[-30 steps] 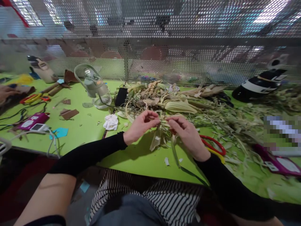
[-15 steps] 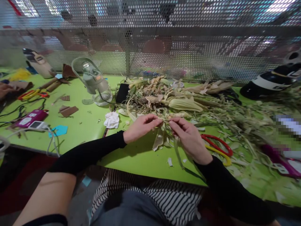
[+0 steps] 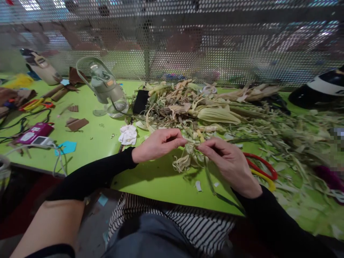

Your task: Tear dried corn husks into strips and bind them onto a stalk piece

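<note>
My left hand [image 3: 161, 143] is closed in a pinch, its thumb and forefinger on a small pale corn husk bundle [image 3: 191, 146]. From the other side, my right hand [image 3: 228, 159] pinches the same bundle, and its fingertips lie a short gap from those of the left. A curled husk piece [image 3: 182, 163] hangs below the bundle over the table. Near the right hand a long green strip [image 3: 209, 177] runs down toward the table's front edge. The exact spot under the fingertips is too small to make out. Red and yellow scissor handles [image 3: 262, 166] lie beside my right wrist.
Behind my hands lies a heap of dried husks [image 3: 172, 107] with a corn ear in husk [image 3: 219, 115]. A black phone [image 3: 140, 101], a clear bottle [image 3: 106, 89] and crumpled tissue [image 3: 128, 135] are left of it. Perforated metal mesh [image 3: 150, 46] borders the back. Someone's hand [image 3: 6, 96] shows far left.
My right hand has moved slightly right and down, widening the gap between the fingertips. The hanging husk flap now looks curled. The view has shifted a little.
</note>
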Action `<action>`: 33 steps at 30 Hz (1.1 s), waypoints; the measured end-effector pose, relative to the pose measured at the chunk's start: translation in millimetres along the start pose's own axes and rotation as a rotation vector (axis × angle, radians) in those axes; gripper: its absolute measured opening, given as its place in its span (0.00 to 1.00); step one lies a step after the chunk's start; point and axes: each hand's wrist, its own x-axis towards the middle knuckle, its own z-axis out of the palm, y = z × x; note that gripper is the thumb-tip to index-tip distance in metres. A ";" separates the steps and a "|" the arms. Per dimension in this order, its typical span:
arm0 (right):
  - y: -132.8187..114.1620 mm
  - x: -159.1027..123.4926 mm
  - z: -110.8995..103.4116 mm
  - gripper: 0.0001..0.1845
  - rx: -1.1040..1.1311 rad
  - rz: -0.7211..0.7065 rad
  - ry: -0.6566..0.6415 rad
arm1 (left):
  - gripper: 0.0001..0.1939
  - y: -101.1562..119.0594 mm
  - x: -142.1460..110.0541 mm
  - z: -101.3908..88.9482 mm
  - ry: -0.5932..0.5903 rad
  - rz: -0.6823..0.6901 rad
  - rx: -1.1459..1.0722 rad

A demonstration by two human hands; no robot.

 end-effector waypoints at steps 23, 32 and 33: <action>6.2 1.1 17.8 0.16 -0.109 0.007 0.082 | 0.06 -8.4 8.1 33.9 0.112 -0.479 -0.894; 4.8 6.5 13.9 0.21 -0.107 0.040 -0.008 | 0.08 -9.1 6.2 30.5 0.060 -0.455 -0.917; 5.9 5.3 5.6 0.19 -0.150 0.043 -0.002 | 0.08 -8.8 6.4 28.6 0.076 -0.447 -0.895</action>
